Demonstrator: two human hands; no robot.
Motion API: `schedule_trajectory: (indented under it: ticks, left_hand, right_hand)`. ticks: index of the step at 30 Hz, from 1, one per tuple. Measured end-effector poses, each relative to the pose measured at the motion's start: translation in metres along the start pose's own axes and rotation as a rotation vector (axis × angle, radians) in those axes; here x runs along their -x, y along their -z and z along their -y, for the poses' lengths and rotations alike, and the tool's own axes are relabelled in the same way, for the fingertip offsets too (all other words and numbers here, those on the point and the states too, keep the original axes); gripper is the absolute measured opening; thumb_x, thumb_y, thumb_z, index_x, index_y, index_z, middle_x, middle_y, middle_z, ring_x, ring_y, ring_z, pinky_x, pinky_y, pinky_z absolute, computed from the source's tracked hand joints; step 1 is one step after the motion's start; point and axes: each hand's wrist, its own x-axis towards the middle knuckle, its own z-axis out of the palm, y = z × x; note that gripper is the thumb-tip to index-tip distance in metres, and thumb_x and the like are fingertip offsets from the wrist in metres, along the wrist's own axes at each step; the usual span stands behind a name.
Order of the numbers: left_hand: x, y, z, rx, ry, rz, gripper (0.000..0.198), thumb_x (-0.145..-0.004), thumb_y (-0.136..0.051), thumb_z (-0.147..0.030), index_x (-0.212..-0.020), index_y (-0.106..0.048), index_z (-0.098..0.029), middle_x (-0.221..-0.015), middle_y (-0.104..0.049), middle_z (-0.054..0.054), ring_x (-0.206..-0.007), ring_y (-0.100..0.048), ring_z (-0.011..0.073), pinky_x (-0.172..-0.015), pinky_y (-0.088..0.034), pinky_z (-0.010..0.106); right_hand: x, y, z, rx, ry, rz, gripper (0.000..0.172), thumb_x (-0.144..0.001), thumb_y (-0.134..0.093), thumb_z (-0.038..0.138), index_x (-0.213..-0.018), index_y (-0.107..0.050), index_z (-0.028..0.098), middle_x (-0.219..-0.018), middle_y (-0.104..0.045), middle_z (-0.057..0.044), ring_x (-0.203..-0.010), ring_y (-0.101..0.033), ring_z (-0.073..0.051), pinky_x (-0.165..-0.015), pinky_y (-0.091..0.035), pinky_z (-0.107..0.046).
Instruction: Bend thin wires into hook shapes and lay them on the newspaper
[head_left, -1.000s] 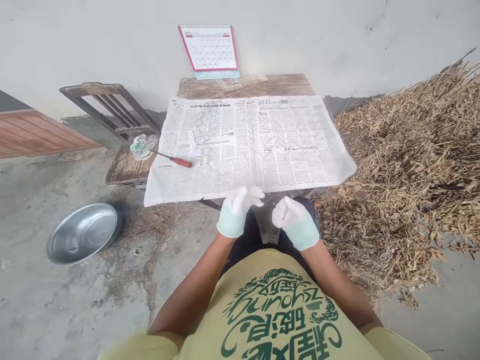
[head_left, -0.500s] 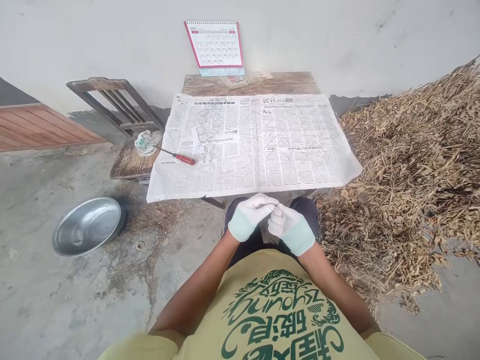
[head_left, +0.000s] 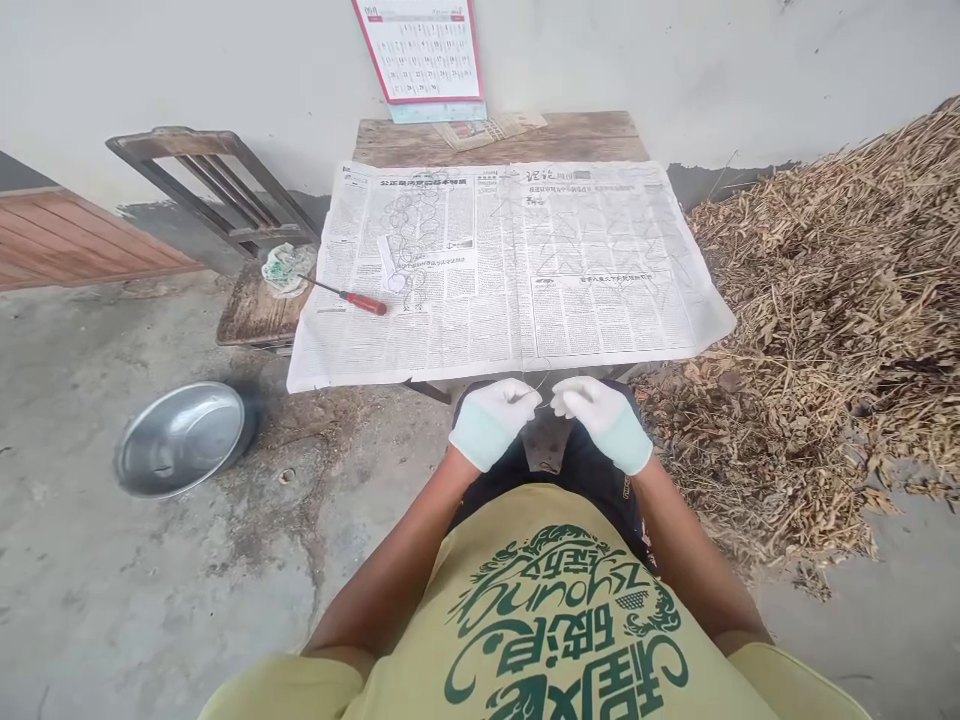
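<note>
Both my hands wear white gloves and meet over my lap, just below the near edge of the newspaper (head_left: 600, 290) spread on a small wooden table (head_left: 585, 130). My left hand (head_left: 491, 420) and my right hand (head_left: 596, 412) each pinch one end of a thin wire (head_left: 546, 398) that runs between their fingertips. The wire is very fine and hard to make out. A red-handled screwdriver (head_left: 352, 297) lies on the newspaper's left part, well away from both hands.
A metal basin (head_left: 184, 437) sits on the concrete floor at left. A wooden chair (head_left: 225, 200) carries a crumpled cloth (head_left: 283, 268). A calendar (head_left: 420, 50) leans on the wall. Dry straw (head_left: 832, 310) is heaped at right.
My hands came together half a second ago and have since drawn slightly apart, fingertips still close, with the wire between them. The view has tilted downward.
</note>
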Motion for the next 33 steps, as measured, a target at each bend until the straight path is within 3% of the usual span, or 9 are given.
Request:
schedule_trajectory:
  ticks: [4,6,8,12,17,25,33]
  left_hand:
    - [-0.001,0.001,0.006,0.201,0.071,0.134,0.016,-0.082,-0.069,-0.031,-0.072,-0.071,-0.019,-0.064,-0.07,0.002,-0.056,-0.061,0.0136,-0.061,-0.049,0.028]
    - [-0.003,0.002,0.014,0.334,0.08,0.193,0.016,-0.081,-0.072,-0.033,-0.076,-0.072,-0.018,-0.064,-0.07,0.002,-0.055,-0.06,0.0133,-0.06,-0.049,0.027]
    - [-0.005,0.001,0.023,0.473,0.086,0.247,0.021,-0.08,-0.075,-0.038,-0.08,-0.072,-0.017,-0.061,-0.068,0.002,-0.054,-0.059,0.0133,-0.059,-0.048,0.028]
    - [-0.008,0.0,0.03,0.706,0.113,0.365,0.037,-0.072,-0.083,-0.051,-0.073,-0.069,-0.017,-0.047,-0.057,0.0,-0.046,-0.054,0.0146,-0.054,-0.046,0.029]
    - [-0.004,0.0,0.023,0.92,0.126,0.432,0.038,-0.078,-0.081,-0.044,-0.062,-0.062,-0.015,-0.048,-0.048,-0.002,-0.045,-0.045,0.0106,-0.053,-0.041,0.028]
    - [-0.003,-0.002,0.03,0.993,0.076,0.51,0.036,-0.084,-0.078,-0.04,-0.063,-0.061,-0.015,-0.049,-0.045,-0.003,-0.045,-0.042,0.0101,-0.052,-0.041,0.028]
    - [-0.003,0.0,0.027,1.061,0.063,0.549,0.035,-0.082,-0.08,-0.038,-0.065,-0.061,-0.014,-0.051,-0.039,-0.006,-0.044,-0.039,0.0078,-0.051,-0.041,0.026]
  right_hand:
    - [-0.011,-0.001,0.004,0.448,0.194,0.026,0.008,-0.09,-0.072,0.032,-0.091,-0.076,0.026,-0.084,-0.071,-0.004,-0.084,-0.063,-0.022,-0.086,-0.048,-0.037]
    - [-0.015,-0.003,0.001,0.548,0.282,0.083,0.022,-0.097,-0.064,0.031,-0.078,-0.072,0.025,-0.075,-0.066,-0.003,-0.078,-0.059,-0.021,-0.081,-0.045,-0.035]
    - [-0.015,-0.006,-0.003,0.586,0.335,0.099,0.034,-0.102,-0.055,0.031,-0.071,-0.068,0.024,-0.072,-0.064,-0.004,-0.074,-0.058,-0.02,-0.077,-0.043,-0.034]
    - [-0.009,-0.012,-0.009,0.58,0.36,0.031,0.039,-0.105,-0.051,0.035,-0.071,-0.065,0.024,-0.072,-0.065,-0.004,-0.072,-0.057,-0.019,-0.072,-0.041,-0.032]
    - [0.002,-0.022,-0.01,0.6,0.376,-0.115,0.044,-0.107,-0.048,0.036,-0.065,-0.055,0.023,-0.063,-0.057,-0.002,-0.062,-0.05,-0.017,-0.063,-0.036,-0.031]
    - [0.009,-0.022,-0.003,0.736,0.475,-0.236,0.048,-0.106,-0.047,0.028,-0.062,-0.03,0.023,-0.053,-0.036,0.004,-0.05,-0.032,-0.012,-0.055,-0.026,-0.032]
    - [0.009,-0.023,-0.001,0.802,0.583,-0.297,0.048,-0.105,-0.049,0.023,-0.06,-0.031,0.024,-0.053,-0.037,0.003,-0.052,-0.029,-0.014,-0.057,-0.026,-0.033]
